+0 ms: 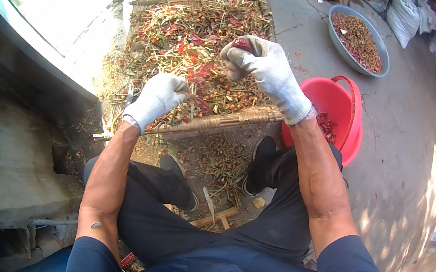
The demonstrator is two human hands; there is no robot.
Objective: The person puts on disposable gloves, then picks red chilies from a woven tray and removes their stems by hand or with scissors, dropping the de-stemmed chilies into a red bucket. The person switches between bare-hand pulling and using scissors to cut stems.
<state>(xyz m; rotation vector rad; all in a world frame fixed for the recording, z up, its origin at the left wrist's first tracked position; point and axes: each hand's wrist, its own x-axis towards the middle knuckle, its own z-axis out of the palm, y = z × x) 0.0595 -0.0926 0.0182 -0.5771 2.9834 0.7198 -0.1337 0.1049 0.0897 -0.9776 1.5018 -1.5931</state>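
Note:
Both my hands wear pale knit work gloves, and both are raised over a woven wicker tray [215,122]. Dried stems, leaf bits and red chilli pieces [167,40] lie spread across the tray. My right hand [255,58] is closed around a dark red dried chilli piece [242,44], which shows between the fingers and thumb. Over the tray's near left part, my left hand [161,95] has its fingers curled; whether anything is inside them is hidden. Close behind its wrist is a thin grey metallic object [130,94], partly covered.
A red plastic bucket [342,115] with red chilli pieces stands beside my right leg. Farther right is a grey-blue basin [379,40] full of chilli bits. Plant debris [220,159] litters the floor between my shoes. A concrete block [14,161] stands left; white sacks [403,14] lie far right.

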